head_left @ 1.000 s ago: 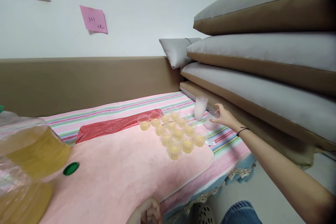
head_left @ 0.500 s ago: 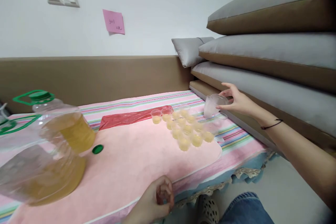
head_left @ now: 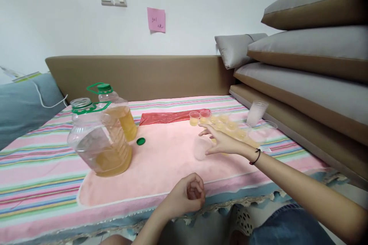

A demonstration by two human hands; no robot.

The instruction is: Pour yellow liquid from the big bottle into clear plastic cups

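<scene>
My right hand (head_left: 220, 141) reaches over the pink mat (head_left: 161, 160) with thumb and fingers around a clear plastic cup (head_left: 200, 150), which looks blurred and empty. Just behind it stand several small clear cups of yellow liquid (head_left: 194, 119), partly hidden by my hand and forearm. Near the mat's front edge rests my left hand (head_left: 189, 195), its fingers loosely curled with nothing visible in them. On the left, an uncapped plastic jug (head_left: 112, 157) holds yellow liquid. A capped jug (head_left: 128, 122) stands behind it, and a green cap (head_left: 140, 141) lies beside them.
A stack of empty cups (head_left: 257, 114) stands at the right, near a clear plastic piece (head_left: 269, 125) lying down. Red plastic film (head_left: 166, 117) stretches along the mat's back edge. Stacked grey cushions (head_left: 301, 84) border the right side; a blue cushion (head_left: 25, 103) sits far left.
My right hand has moved left from the empty cup stack to above the mat, bringing one cup away. The view has turned left. My left hand stays curled.
</scene>
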